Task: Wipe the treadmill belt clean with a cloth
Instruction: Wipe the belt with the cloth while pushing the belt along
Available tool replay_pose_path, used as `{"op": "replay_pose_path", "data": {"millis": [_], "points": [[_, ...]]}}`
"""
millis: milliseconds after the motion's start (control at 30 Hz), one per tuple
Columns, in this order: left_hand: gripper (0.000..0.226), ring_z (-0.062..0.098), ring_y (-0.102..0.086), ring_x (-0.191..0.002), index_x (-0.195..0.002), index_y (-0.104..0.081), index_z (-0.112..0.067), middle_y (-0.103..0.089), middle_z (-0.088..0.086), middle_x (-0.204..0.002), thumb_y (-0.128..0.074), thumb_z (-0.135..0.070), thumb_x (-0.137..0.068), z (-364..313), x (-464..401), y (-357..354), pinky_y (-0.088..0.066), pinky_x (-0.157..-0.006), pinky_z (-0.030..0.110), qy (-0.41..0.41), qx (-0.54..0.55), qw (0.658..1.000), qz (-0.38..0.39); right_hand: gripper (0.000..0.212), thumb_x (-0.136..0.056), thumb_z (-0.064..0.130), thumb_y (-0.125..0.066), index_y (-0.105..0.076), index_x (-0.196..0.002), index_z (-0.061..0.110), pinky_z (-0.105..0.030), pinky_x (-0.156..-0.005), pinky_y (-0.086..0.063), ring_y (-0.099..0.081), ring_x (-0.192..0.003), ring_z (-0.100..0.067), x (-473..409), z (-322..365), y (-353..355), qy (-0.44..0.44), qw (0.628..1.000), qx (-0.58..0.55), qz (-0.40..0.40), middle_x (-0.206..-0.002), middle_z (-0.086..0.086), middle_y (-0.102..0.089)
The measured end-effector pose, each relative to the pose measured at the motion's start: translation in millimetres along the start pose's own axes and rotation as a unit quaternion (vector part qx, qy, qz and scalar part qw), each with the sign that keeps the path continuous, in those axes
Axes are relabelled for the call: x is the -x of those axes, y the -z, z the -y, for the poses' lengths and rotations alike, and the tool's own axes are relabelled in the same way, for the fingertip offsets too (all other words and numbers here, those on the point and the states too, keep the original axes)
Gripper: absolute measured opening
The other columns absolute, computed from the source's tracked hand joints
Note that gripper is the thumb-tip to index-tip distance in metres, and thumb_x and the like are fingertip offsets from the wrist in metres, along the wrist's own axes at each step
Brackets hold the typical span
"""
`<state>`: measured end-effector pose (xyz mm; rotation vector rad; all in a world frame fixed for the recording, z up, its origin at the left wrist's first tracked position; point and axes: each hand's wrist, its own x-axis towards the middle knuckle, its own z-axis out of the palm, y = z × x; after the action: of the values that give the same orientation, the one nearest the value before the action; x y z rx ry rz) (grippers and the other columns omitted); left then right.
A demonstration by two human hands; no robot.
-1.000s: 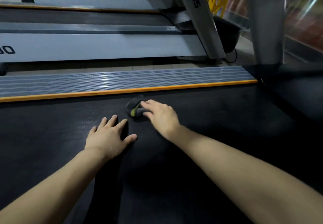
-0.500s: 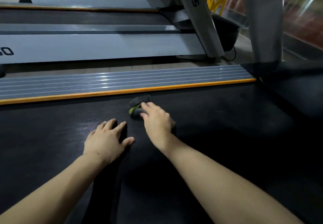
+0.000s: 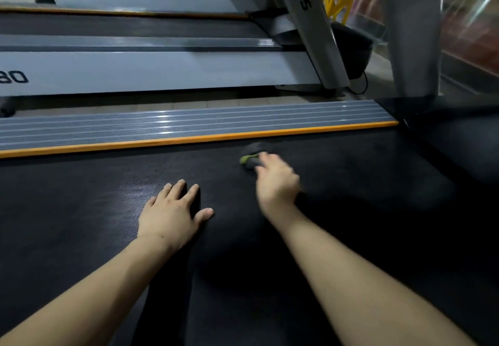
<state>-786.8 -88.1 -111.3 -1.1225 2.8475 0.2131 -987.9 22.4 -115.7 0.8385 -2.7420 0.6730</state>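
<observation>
On the black treadmill belt (image 3: pixel 351 183), near its far edge, we see the dark cloth (image 3: pixel 252 156) with a green patch, lying just short of the orange strip (image 3: pixel 189 139) that borders the ribbed grey side rail (image 3: pixel 189 121). Our right hand (image 3: pixel 276 183) reaches onto the cloth, fingers over its near side; motion blur keeps us from telling how tight its grip is. Our left hand (image 3: pixel 172 216) lies flat on the belt, fingers spread, holding nothing, well apart from the cloth. Beyond the rail stands a neighbouring grey treadmill (image 3: pixel 162 70).
</observation>
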Motion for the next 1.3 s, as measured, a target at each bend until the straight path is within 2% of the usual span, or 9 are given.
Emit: {"op": "replay_pose_path", "data": {"millis": [100, 200, 367, 467, 633, 733, 933, 1167, 1300], "points": [[0.081, 0.021, -0.01, -0.156, -0.159, -0.02, -0.039, -0.013, -0.005, -0.169, -0.029, -0.08, -0.09, -1, -1, 1, -0.018, -0.124, 0.042, 0.007, 0.004, 1.0, 0.01, 0.034, -0.089, 0.032, -0.068, -0.065, -0.123, 0.03, -0.035, -0.078, -0.053, -0.065, -0.106, -0.02, 31, 51, -17, 0.168, 0.984, -0.064, 0.019, -0.122, 0.008, -0.066], [0.08, 0.021, -0.008, -0.156, -0.159, -0.019, -0.04, -0.011, -0.005, -0.169, -0.03, -0.08, -0.09, 0, 0, 3, -0.019, -0.124, 0.043, 0.007, 0.006, 1.0, 0.018, 0.044, -0.086, 0.026, -0.074, -0.067, -0.129, 0.028, -0.028, -0.096, -0.049, -0.064, -0.118, -0.013, 22, 4, -4, 0.256, 0.959, -0.107, 0.05, -0.131, 0.008, -0.067], [0.076, 0.021, -0.004, -0.157, -0.159, -0.017, -0.041, -0.01, -0.005, -0.169, -0.027, -0.078, -0.093, -3, 2, 1, -0.016, -0.124, 0.045, 0.013, 0.014, 1.0, 0.012, 0.042, -0.092, 0.028, -0.069, -0.064, -0.133, 0.032, -0.031, -0.102, -0.044, -0.061, -0.125, -0.021, -26, -127, 40, 0.005, 0.999, -0.042, -0.026, -0.141, 0.01, -0.06], [0.073, 0.021, -0.001, -0.157, -0.158, -0.017, -0.042, -0.008, -0.006, -0.169, -0.024, -0.075, -0.094, -4, 2, -3, -0.013, -0.124, 0.048, 0.017, 0.02, 1.0, 0.007, 0.039, -0.096, 0.031, -0.06, -0.059, -0.136, 0.028, -0.039, -0.095, -0.047, -0.06, -0.12, -0.032, -24, -107, 41, -0.106, 0.994, 0.016, -0.032, -0.141, 0.003, -0.058], [0.074, 0.02, -0.002, -0.156, -0.158, -0.02, -0.04, -0.01, -0.005, -0.169, -0.028, -0.076, -0.093, -3, 1, -4, -0.015, -0.124, 0.049, 0.017, 0.022, 1.0, 0.004, 0.038, -0.092, 0.033, -0.064, -0.061, -0.13, 0.028, -0.038, -0.079, -0.054, -0.064, -0.107, -0.024, 33, 36, -14, 0.117, 0.993, -0.022, 0.019, -0.125, 0.004, -0.063], [0.077, 0.019, -0.005, -0.156, -0.158, -0.022, -0.039, -0.012, -0.005, -0.169, -0.028, -0.078, -0.092, -1, 2, -4, -0.019, -0.123, 0.049, 0.013, 0.013, 1.0, 0.006, 0.043, -0.089, 0.028, -0.07, -0.063, -0.132, 0.028, -0.035, -0.091, -0.052, -0.062, -0.119, -0.017, 40, 37, -8, 0.237, 0.963, -0.103, 0.071, -0.133, 0.008, -0.064], [0.074, 0.019, -0.006, -0.155, -0.156, -0.023, -0.04, -0.014, -0.006, -0.167, -0.031, -0.076, -0.092, -3, 1, 0, -0.021, -0.12, 0.051, 0.016, 0.028, 0.999, 0.01, 0.046, -0.093, 0.034, -0.065, -0.059, -0.138, 0.032, -0.034, -0.1, -0.046, -0.058, -0.127, -0.019, 1, -95, 39, 0.026, 0.997, -0.057, 0.044, -0.144, 0.013, -0.057], [0.073, 0.021, -0.001, -0.156, -0.157, -0.019, -0.041, -0.009, -0.005, -0.169, -0.029, -0.076, -0.093, -3, 2, 0, -0.017, -0.122, 0.051, 0.02, 0.031, 0.999, 0.017, 0.042, -0.092, 0.049, -0.058, -0.065, -0.126, 0.024, -0.038, -0.097, -0.046, -0.059, -0.117, -0.026, -17, -95, 56, 0.054, 0.995, 0.0, 0.082, -0.123, 0.001, -0.063], [0.073, 0.02, 0.001, -0.157, -0.158, -0.017, -0.041, -0.006, -0.005, -0.169, -0.029, -0.075, -0.094, -3, 3, 0, -0.014, -0.123, 0.052, 0.022, 0.035, 0.999, 0.024, 0.055, -0.092, 0.035, -0.064, -0.05, -0.141, 0.016, -0.042, -0.116, -0.032, -0.035, -0.144, -0.035, 1, -85, 30, 0.006, 0.995, -0.059, 0.086, -0.151, -0.008, -0.046]]}}
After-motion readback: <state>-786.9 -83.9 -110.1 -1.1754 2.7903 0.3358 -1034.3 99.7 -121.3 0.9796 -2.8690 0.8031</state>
